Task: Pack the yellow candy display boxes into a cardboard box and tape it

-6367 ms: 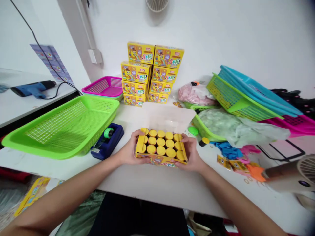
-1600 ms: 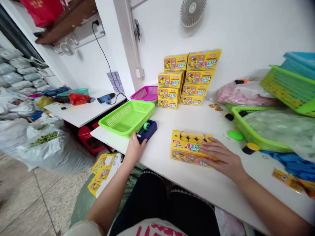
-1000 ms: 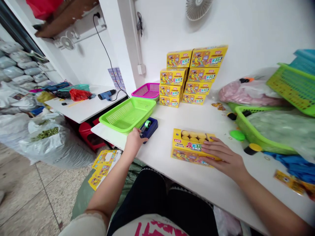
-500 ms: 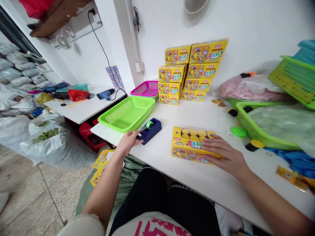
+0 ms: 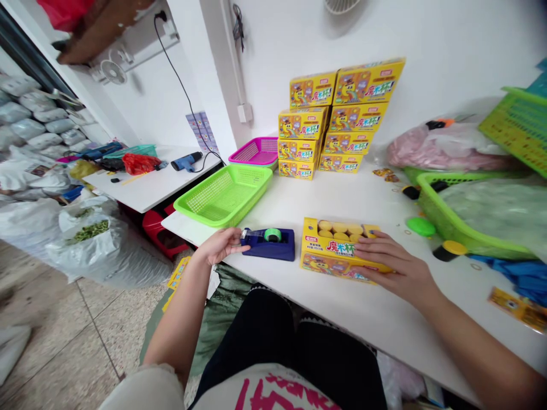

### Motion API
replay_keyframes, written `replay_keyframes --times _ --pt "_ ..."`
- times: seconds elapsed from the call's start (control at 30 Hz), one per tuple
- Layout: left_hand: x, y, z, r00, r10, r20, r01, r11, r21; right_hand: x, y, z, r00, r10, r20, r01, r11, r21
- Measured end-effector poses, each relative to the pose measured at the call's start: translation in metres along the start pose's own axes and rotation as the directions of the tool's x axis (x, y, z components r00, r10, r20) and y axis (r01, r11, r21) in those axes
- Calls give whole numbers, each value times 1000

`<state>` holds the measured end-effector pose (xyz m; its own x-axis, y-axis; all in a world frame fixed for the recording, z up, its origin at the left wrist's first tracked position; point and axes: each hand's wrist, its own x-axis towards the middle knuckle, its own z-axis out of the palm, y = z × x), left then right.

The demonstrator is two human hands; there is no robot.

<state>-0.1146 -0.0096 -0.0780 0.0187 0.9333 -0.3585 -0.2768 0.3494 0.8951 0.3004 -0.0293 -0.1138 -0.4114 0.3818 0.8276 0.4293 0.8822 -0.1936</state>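
Note:
My left hand is closed in a pinch at the cutter end of a dark blue tape dispenser, where the strip of tape comes off a green-cored roll. The dispenser lies lengthwise near the table's front edge, just left of a yellow cardboard box. Yellow-capped cylinders show in rows through the box's open top. Across the box's right end lies my right hand, its fingers over the front and top edge. The thumb is hidden.
Behind stand stacked yellow boxes against the wall. A green basket and a magenta basket sit back left. At right are a bag-filled green basket, a black cup with yellow lid and a green disc.
The tape dispenser has swung from a slant to lie nearly parallel with the box, and closer to it, with my left hand at its cutter end. My right hand stays on the box.

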Motion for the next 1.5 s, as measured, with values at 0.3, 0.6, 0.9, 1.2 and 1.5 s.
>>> replay_keyframes --times 0.3,0.6,0.9,1.2,1.5 --pt "6 8 -17 992 -77 97 64 990 126 -1 1 0 1000 -18 3 18 1000 -5" --pt "15 4 -22 996 -51 76 37 983 178 -3 3 2 1000 9 14 -9 1000 8" --pt "15 -10 -25 994 16 109 -42 969 245 -5 4 2 999 24 21 -24 1000 5" --pt "4 -27 -18 950 260 -171 -190 920 342 -2 5 1 1000 -26 10 26 1000 -6" --pt "-85 -79 59 855 510 -97 -507 860 54 41 -69 0 978 105 -183 -131 982 -139"
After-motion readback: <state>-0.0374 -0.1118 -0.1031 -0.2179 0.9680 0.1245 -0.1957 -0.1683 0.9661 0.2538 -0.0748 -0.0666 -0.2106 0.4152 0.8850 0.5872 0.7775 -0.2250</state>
